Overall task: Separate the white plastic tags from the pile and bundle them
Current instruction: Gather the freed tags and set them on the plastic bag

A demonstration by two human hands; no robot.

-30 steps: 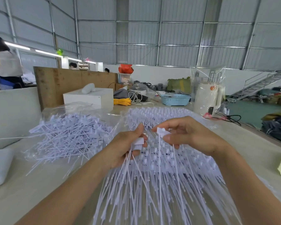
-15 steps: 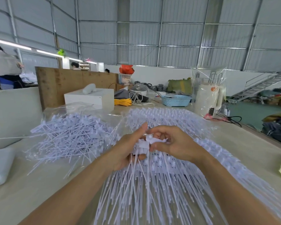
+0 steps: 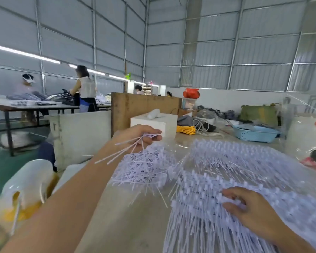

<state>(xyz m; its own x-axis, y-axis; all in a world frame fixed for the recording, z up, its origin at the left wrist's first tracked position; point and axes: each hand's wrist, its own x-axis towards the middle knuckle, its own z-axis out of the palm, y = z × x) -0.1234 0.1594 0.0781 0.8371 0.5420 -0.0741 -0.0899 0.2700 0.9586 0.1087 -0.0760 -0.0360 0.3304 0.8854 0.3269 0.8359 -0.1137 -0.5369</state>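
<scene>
White plastic tags point(image 3: 133, 150) fan out from the left hand point(image 3: 135, 137), whose fingers are curled round a small bunch of their heads while the thin tails point down and left past the wrist. This hand is raised above the table point(image 3: 124, 212), over the far end of a loose heap of tags point(image 3: 144, 167) that lies on clear plastic film. Left of the forearm a white plastic bag with yellow inside point(image 3: 26, 190) sits at the table's near edge, beside bare tabletop. A strip of bare tabletop runs between the loose heap and the big pile of tags point(image 3: 226, 172), which lies in rows to the right. The right hand point(image 3: 248, 207) rests on that pile's near rows, fingers loosely bent onto the tag heads; whether it pinches one I cannot tell. Beyond the pile stands a blue basket point(image 3: 254, 133)
</scene>
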